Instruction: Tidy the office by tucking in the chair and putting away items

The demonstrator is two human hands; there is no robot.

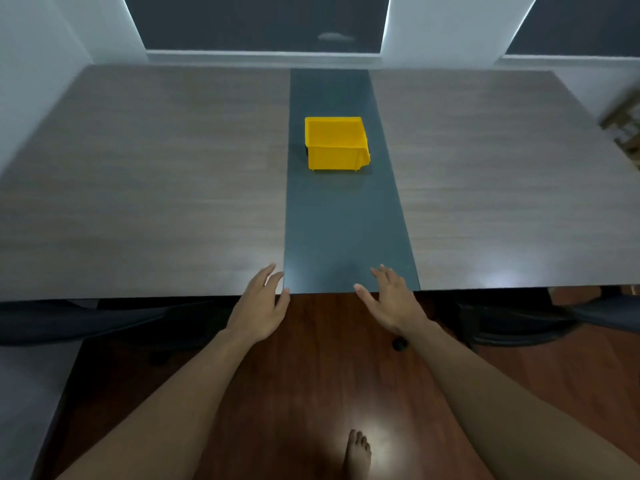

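— Nearest the camera, what shows?

— One bare foot (357,455) on the glossy red-brown floor (311,358), with a bright glare patch just beside it. Two bare forearms run up from the bottom corners toward the table.

— And the hands?

— Both are spread wide and hold nothing. The left hand (260,306) lies at the near edge of the table (138,188), its fingertips over the seam where the wood-grain top meets the dark centre strip (343,230). The right hand (389,299) lies at the same edge, fingers over the strip's near right corner. Whether the palms press on the edge cannot be told.

— Where is the bin?

— The yellow bin (336,143) stands upright on the dark strip, well beyond the hands, toward the far half of the table. Its open top looks empty.

— How much room is around it?

— Bare strip lies between the bin and the hands, and bare wood-grain spreads to both sides.

— Chairs?

— A dark chair (519,323) sits partly beneath the table's near edge on the right, a small black caster (399,344) close to the right wrist. Another dark seat (79,320) shows under the edge on the left. Open floor lies between them, where the person stands.

— Anything else at the edges?

— A blurred wooden object (623,123) at the far right rim; it cannot be identified.
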